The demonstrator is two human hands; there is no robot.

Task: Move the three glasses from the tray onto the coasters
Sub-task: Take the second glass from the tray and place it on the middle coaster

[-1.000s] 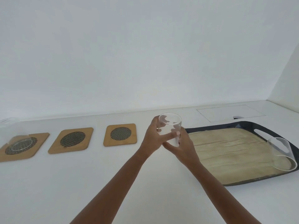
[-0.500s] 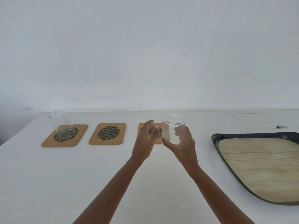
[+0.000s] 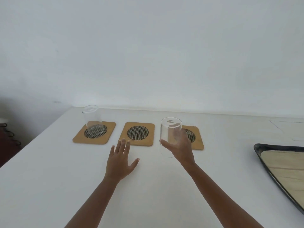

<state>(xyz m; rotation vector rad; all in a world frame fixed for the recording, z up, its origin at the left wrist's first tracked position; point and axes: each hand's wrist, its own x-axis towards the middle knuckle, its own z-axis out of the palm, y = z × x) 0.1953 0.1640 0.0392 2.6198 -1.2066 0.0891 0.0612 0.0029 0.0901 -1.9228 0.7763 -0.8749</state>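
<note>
Three wooden coasters with dark mesh centres lie in a row on the white table. A clear glass stands on the left coaster. The middle coaster is bare. My right hand holds a second clear glass upright in the air, in front of the right coaster and partly hiding it. My left hand is open, fingers spread, low over the table just in front of the middle coaster. The tray shows only its left end at the right edge; no glass is visible on it.
The white table meets a plain wall at the back. Its left edge runs diagonally, with a dark object beyond it. A faint rectangular outline marks the table top at the back right.
My left hand let go of the glass and dropped towards the table by the middle coaster. My right hand alone carries the glass leftward. The view panned left, leaving most of the tray out of frame.
</note>
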